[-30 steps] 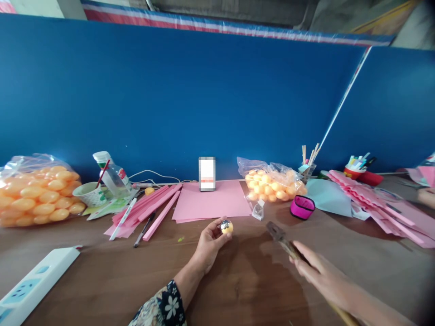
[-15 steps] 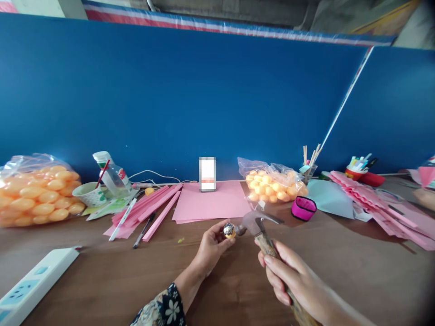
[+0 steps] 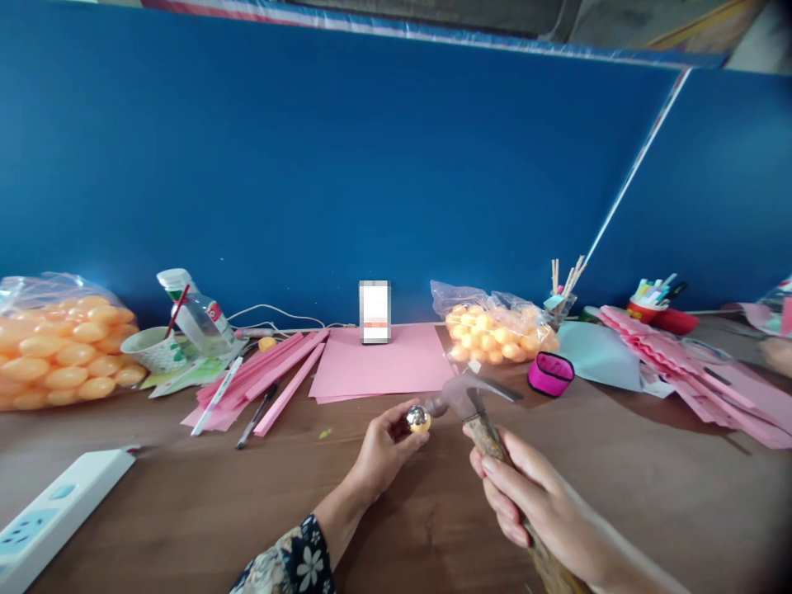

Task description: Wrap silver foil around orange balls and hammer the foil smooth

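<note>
Between the thumb and fingers of my left hand is a small shiny ball, silver on top with a yellowish lower part. My right hand wraps round the wooden handle of a claw hammer. The hammer's head is just right of the ball, its striking face turned toward it and its claw pointing right. Whether face and ball touch, I cannot tell. Both hands are over the brown table.
Pink paper sheets lie ahead under an upright, blurred-out phone-like screen. Bags of orange balls stand left and right. A magenta band is beyond the hammer; a power strip lies front left. Another person's hand shows far right.
The view has shifted slightly, so the background sits a little lower-left to higher in the picture. Both hands keep their holds; the hammer head has moved slightly right of the ball.
</note>
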Tool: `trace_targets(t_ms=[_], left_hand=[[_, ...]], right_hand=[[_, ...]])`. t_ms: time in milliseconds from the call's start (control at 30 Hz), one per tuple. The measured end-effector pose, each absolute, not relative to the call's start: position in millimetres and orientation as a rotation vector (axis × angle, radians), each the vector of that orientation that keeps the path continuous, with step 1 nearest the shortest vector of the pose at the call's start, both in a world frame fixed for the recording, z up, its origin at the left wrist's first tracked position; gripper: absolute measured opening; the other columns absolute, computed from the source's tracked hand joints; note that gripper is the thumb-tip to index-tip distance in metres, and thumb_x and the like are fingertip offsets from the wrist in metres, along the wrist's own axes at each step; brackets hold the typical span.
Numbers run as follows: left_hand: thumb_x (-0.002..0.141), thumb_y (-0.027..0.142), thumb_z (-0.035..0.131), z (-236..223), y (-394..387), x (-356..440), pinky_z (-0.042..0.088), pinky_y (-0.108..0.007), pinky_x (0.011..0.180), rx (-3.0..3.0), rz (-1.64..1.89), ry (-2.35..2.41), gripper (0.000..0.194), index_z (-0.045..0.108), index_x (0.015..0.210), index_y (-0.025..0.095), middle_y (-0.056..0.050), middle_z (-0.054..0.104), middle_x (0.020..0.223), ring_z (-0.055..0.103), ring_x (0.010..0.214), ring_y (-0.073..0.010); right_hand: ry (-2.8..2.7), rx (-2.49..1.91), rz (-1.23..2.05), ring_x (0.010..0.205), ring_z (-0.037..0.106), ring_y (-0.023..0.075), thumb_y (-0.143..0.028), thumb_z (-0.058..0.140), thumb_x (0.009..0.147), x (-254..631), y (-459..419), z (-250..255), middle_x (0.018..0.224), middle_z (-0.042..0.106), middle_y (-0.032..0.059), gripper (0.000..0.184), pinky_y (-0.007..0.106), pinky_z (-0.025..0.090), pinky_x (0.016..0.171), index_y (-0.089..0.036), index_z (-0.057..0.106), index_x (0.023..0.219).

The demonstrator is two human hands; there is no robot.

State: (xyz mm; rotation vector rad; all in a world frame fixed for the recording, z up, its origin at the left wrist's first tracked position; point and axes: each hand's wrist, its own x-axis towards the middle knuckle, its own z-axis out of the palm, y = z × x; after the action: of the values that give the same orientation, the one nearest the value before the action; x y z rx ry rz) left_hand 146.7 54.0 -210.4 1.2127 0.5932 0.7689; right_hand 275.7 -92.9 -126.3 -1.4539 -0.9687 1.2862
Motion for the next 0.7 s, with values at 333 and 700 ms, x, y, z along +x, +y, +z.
trace_targets(t_ms=[333,700], left_hand=[[0.064,0.025,0.072,-207.3,52.4,145.5,0.049,-0.027,0.070,1.293,0.751,0.573,0.049,0.060,0.110,0.013,-0.010,0.069,0.098,0.062,0.081,-0.0189],[0.065,0.025,0.071,-208.5,52.1,145.2,0.049,-0.027,0.071,1.349,0.749,0.551,0.044,0.062,0.107,0.014,-0.009,0.069,0.097,0.062,0.081,-0.0198]], right_hand=[[-0.998,-1.491,1.288,0.044,0.034,0.0050,-0.045,0.040,0.088,276.6,-93.3,-122.6,0.061,0.040,-0.0066,0.025,0.019,0.030,0.044,-0.020,0.042,0.087],[-1.032,-1.501,1.291,0.043,0.033,0.0054,-0.045,0.039,0.089,275.0,-94.0,-129.2,0.056,0.037,-0.0077,0.025,0.019,0.031,0.044,-0.020,0.043,0.087]])
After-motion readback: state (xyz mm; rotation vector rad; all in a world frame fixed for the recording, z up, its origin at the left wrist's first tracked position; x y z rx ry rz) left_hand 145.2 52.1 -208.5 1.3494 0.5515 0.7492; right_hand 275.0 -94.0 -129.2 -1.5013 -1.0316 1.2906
